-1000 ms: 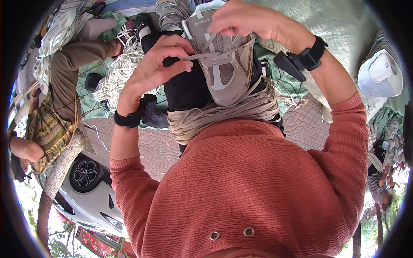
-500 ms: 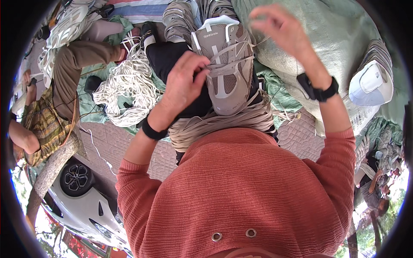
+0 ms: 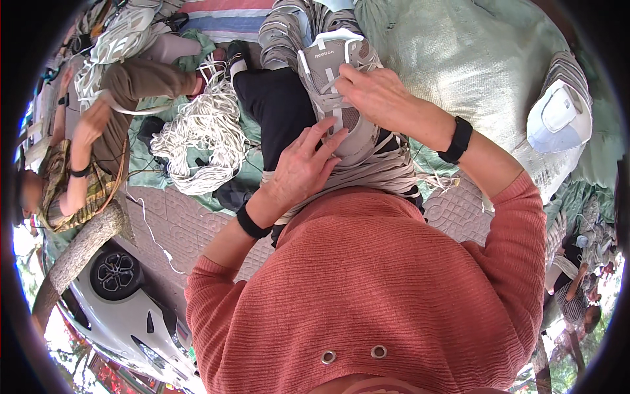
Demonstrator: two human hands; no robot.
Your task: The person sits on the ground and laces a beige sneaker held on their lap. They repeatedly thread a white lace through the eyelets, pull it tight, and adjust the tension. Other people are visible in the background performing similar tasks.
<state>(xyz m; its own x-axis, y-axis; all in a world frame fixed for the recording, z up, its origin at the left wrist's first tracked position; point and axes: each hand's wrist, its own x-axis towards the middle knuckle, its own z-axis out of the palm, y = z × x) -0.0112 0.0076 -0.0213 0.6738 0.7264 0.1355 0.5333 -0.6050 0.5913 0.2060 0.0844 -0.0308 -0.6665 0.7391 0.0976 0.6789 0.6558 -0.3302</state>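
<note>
Inspecting: one grey-beige sneaker lying on the person's lap, sole side hidden, upper facing the camera.
Shoe position: on the black trouser leg and the bundle of flat beige straps, toe end toward the person's body, heel loop pointing away toward the top edge.
Long axis: runs away from the body, tilted slightly to the person's left at the far end.
Left hand: fingers spread fairly wide, fingertips resting on the near, toe end of the shoe; holding nothing that shows.
Right hand: fingers curled narrow over the lace area at mid-shoe, pinching there; whether a lace is between the fingers cannot be told.
Nearer hand: both touch the shoe; the right lies farther up it, the left just below.
Wrists: one black band on each.
Count: one shoe, two hands at work on it.
Surroundings: a pile of white cord on a green sheet to the left; a second seated person beyond it; a pale green sack to the right; a white cap by the sack; a white car at lower left.
</note>
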